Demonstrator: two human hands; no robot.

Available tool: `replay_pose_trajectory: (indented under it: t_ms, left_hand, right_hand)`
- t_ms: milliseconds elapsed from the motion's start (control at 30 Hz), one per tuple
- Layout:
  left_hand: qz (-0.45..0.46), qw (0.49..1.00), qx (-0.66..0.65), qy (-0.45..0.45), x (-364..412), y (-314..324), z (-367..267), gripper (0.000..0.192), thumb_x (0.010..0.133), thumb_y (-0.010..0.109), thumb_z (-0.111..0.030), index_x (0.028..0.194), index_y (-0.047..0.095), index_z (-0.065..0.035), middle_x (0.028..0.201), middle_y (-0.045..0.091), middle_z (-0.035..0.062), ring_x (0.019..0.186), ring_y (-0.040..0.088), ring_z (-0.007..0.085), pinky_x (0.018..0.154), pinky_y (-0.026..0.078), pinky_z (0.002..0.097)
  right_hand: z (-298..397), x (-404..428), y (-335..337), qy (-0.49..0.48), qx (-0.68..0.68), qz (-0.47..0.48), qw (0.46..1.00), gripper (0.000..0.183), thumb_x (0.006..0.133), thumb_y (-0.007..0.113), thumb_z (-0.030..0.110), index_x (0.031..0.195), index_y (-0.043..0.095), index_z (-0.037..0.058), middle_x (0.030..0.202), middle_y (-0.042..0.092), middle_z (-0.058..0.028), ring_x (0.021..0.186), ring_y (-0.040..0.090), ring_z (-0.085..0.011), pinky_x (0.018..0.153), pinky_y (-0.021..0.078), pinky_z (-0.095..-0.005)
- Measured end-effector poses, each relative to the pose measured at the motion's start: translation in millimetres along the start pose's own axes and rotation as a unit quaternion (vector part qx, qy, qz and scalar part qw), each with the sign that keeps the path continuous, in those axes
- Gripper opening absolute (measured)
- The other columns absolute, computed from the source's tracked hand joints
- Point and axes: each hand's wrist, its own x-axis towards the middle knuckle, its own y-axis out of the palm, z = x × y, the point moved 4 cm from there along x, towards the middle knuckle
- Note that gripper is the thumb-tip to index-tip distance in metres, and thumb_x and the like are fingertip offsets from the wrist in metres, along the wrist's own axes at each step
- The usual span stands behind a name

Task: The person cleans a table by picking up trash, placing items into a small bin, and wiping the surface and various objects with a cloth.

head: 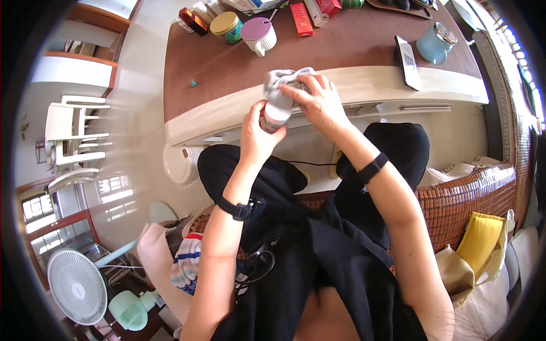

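My left hand is wrapped around a small white bottle with a printed label, held tilted above my lap near the table's front edge. In my right hand is a grey-and-white cloth, bunched over the upper end of the bottle. The cloth hides that end, so I cannot tell whether it has a cap on. Both wrists wear black bands.
Along the brown table stand a lidded white mug, a jar with a gold lid, a red box, a phone and a blue glass pitcher. A tiny teal object lies at left.
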Motion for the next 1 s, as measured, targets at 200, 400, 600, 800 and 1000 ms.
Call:
replay_pose_trajectory:
  t_ms: [200,400,600,800,1000]
  left_hand:
    - [-0.03,0.919,-0.391,-0.034,12.3,-4.2,13.4,0.056,0.083,0.066,-0.01,0.13,0.034,-0.01,0.122,0.046,0.005,0.111,0.05,0.0191,0.087,0.049,0.0379]
    - [-0.151,0.901,-0.404,-0.046,21.4,-31.6,25.3,0.05,0.083,0.065,-0.005,0.125,0.037,-0.0055,0.119,0.048,0.0058,0.109,0.05,0.0169,0.085,0.049,0.0322]
    - [-0.231,0.937,-0.257,0.05,57.6,-110.1,43.7,0.062,0.079,0.069,-0.002,0.129,0.032,-0.0048,0.127,0.042,0.0085,0.118,0.043,0.0194,0.1,0.037,0.0368]
    - [-0.237,0.955,-0.175,0.021,123.5,-161.8,62.2,0.066,0.076,0.072,-0.004,0.129,0.033,-0.0013,0.125,0.044,0.0128,0.115,0.046,0.0209,0.099,0.038,0.035]
    - [-0.27,0.955,-0.12,0.04,209.1,-203.1,108.4,0.065,0.073,0.075,-0.008,0.124,0.035,-0.0009,0.121,0.046,0.0121,0.111,0.049,0.0218,0.094,0.042,0.0343]
  right_hand:
    - [-25.7,-10.0,27.0,0.25,0.367,-0.002,0.896,0.048,0.069,0.062,0.003,0.115,0.058,0.0155,0.098,0.057,-0.0121,0.095,0.053,-0.0313,0.084,0.0436,-0.0399]
    - [12.9,-17.5,21.7,0.193,0.302,0.06,0.932,0.045,0.073,0.06,0.003,0.116,0.055,0.0101,0.1,0.055,-0.0166,0.098,0.053,-0.0355,0.087,0.044,-0.0382]
    - [6.8,15.7,33.4,0.037,0.088,0.147,0.984,0.051,0.069,0.066,0.008,0.117,0.057,0.0242,0.103,0.053,-0.0051,0.101,0.051,-0.0253,0.085,0.0461,-0.0367]
    - [8.8,66.8,88.9,-0.1,0.013,0.112,0.989,0.052,0.07,0.061,0.006,0.118,0.055,0.0271,0.109,0.052,-0.0049,0.099,0.051,-0.0263,0.08,0.0455,-0.0387]
    - [3.0,59.4,109.0,-0.081,0.031,0.155,0.984,0.064,0.069,0.064,0.012,0.127,0.046,0.0298,0.115,0.05,-0.0062,0.107,0.047,-0.027,0.086,0.0396,-0.0405]
